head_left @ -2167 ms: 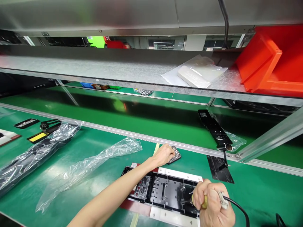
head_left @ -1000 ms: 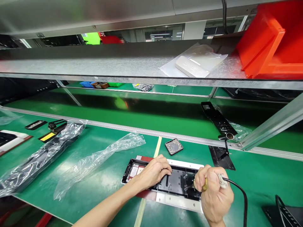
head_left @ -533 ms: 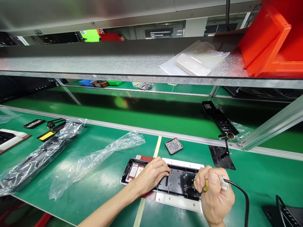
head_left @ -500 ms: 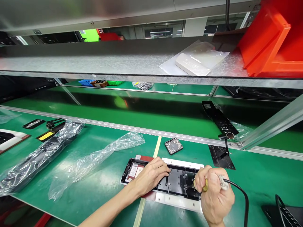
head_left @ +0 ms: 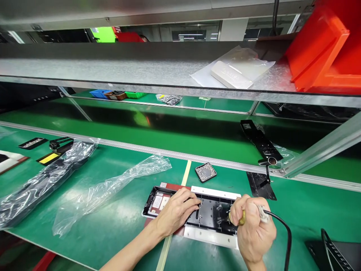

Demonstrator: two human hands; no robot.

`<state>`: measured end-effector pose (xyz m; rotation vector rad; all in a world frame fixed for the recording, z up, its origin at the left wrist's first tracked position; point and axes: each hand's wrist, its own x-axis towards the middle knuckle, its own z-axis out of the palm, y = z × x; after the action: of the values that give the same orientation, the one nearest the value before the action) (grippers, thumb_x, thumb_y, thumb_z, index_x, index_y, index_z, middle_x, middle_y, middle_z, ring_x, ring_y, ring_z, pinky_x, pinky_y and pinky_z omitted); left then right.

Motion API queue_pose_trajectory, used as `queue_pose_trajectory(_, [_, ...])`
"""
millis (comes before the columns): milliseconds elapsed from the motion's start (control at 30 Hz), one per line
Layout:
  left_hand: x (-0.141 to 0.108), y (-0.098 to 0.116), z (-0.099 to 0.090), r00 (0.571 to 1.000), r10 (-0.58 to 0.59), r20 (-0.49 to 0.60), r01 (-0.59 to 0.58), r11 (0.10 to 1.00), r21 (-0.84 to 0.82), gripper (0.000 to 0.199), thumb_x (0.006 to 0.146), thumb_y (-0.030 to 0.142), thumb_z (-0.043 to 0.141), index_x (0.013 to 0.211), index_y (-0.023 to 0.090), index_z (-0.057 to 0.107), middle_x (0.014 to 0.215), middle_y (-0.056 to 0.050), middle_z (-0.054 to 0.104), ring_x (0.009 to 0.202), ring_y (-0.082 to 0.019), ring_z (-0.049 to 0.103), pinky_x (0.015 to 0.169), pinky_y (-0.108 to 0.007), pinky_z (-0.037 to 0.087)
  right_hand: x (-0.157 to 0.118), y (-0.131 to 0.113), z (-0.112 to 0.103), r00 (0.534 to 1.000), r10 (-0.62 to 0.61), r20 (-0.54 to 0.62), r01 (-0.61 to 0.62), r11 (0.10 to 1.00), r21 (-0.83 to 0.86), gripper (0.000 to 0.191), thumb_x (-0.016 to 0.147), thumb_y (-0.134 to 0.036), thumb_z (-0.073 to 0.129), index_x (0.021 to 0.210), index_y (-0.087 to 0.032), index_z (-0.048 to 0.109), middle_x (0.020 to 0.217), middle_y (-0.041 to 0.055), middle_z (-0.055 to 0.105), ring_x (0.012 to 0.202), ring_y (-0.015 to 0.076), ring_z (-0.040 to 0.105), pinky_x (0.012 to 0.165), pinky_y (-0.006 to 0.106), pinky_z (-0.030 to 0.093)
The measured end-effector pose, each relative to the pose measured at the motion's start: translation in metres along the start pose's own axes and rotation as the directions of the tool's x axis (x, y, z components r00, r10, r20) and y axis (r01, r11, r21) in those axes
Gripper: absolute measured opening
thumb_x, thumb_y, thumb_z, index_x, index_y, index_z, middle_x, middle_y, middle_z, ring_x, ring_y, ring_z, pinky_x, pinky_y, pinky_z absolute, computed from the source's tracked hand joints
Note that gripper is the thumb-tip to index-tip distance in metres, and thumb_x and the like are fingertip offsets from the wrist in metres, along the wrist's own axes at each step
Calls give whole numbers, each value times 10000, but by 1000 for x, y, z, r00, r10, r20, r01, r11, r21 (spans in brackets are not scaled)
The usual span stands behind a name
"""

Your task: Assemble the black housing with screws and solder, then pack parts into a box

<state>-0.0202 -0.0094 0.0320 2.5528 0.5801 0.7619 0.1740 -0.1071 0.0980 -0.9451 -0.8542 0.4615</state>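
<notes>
- Black housing (head_left: 208,212), elongated: laid on the worktop (head_left: 299,218) at bottom centre of the frame, flanked by two white strips (head_left: 208,235).
- Left hand (head_left: 179,210): fingers bent and rested on the housing; whether anything is pinched beneath them cannot be told.
- Right hand (head_left: 254,229): wrapped around a corded tool (head_left: 241,218) with a yellowish grip, held at the housing's right end; tip contact cannot be told.
- Small dish (head_left: 205,172) of metal pieces: placed just above the housing in the frame.
- Clear plastic bag (head_left: 113,192): laid at centre left.
- Red bin (head_left: 335,71): stood on a metal shelf (head_left: 126,62), upper right.
</notes>
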Motion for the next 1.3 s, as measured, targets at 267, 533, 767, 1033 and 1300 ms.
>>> queue_pose_trajectory(267, [-16, 16, 11, 987, -70, -145, 58, 995, -87, 228, 995, 84, 591, 1183, 203, 645, 1088, -77, 677, 997, -209, 595, 854, -369, 530, -1, 3, 5, 1000, -16, 26, 17, 998, -57, 217, 1049, -216, 506, 833, -212, 476, 599, -62, 479, 494, 84, 467, 431, 223, 369])
queue_pose_trajectory(533, [-28, 22, 29, 951, -27, -309, 13, 999, -47, 339, 936, 5, 637, 1228, 175, 620, 1068, -87, 675, 1010, -219, 589, 874, -402, 520, 2, 5, 8, 1000, -4, 23, 6, 996, -86, 242, 1051, -247, 515, 818, -216, 460, 585, -71, 472, 477, 78, 460, 420, 213, 367])
queue_pose_trajectory(767, [-34, 21, 41, 928, -7, -372, -14, 998, -53, 359, 913, -29, 634, 1222, 154, 630, 1049, -96, 680, 1007, -222, 586, 874, -410, 528, 3, 5, 10, 1000, 19, 16, -18, 997, -79, 245, 1051, -256, 516, 817, -217, 454, 592, -71, 461, 468, 74, 443, 403, 200, 365])
queue_pose_trajectory(1033, [-36, 20, 46, 907, 49, -418, -42, 999, 25, 324, 895, -40, 636, 1166, 137, 658, 974, -94, 699, 929, -220, 605, 820, -399, 537, 2, 8, 10, 999, 38, 5, -37, 997, -61, 266, 1052, -287, 515, 806, -222, 436, 581, -81, 433, 462, 67, 413, 403, 186, 342])
queue_pose_trajectory(1300, [-46, 4, 52, 882, 149, -447, -105, 987, 122, 301, 900, -30, 627, 1128, 155, 695, 966, -96, 732, 900, -225, 658, 823, -395, 555, -5, 33, 3, 995, 90, -54, -97, 985, -145, 307, 1044, -381, 503, 790, -231, 416, 605, -71, 412, 481, 78, 377, 436, 221, 304])
